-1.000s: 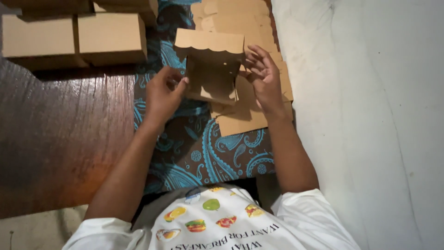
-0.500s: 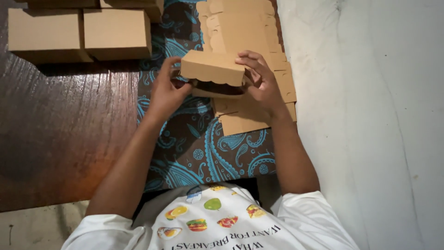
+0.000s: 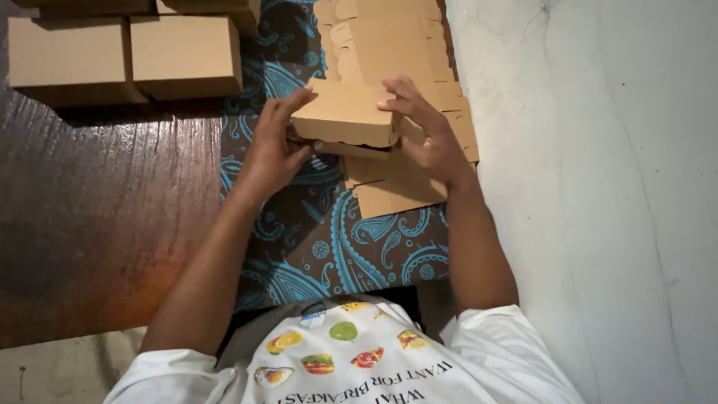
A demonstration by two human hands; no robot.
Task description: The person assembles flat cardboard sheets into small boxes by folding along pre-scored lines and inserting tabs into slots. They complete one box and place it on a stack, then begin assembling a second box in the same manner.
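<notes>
A small brown cardboard box point(image 3: 345, 114) with a scalloped lid edge is held between both hands above a blue paisley cloth point(image 3: 314, 232). My left hand point(image 3: 273, 146) grips its left side, fingers along the top edge and thumb at the lower flap. My right hand point(image 3: 426, 131) clasps its right end, fingers spread over the lid. The lid is folded down almost flat on the box. Under and behind it lies a stack of flat cardboard blanks point(image 3: 389, 45).
Finished brown boxes point(image 3: 123, 56) stand in a row at the upper left on a dark wooden floor point(image 3: 97, 209). A pale marbled surface point(image 3: 598, 187) fills the right side. My white printed shirt shows at the bottom.
The box's lid, upright a second ago, has been folded down over the box. Both hands have closed in on its ends and the box has turned to lie flatter.
</notes>
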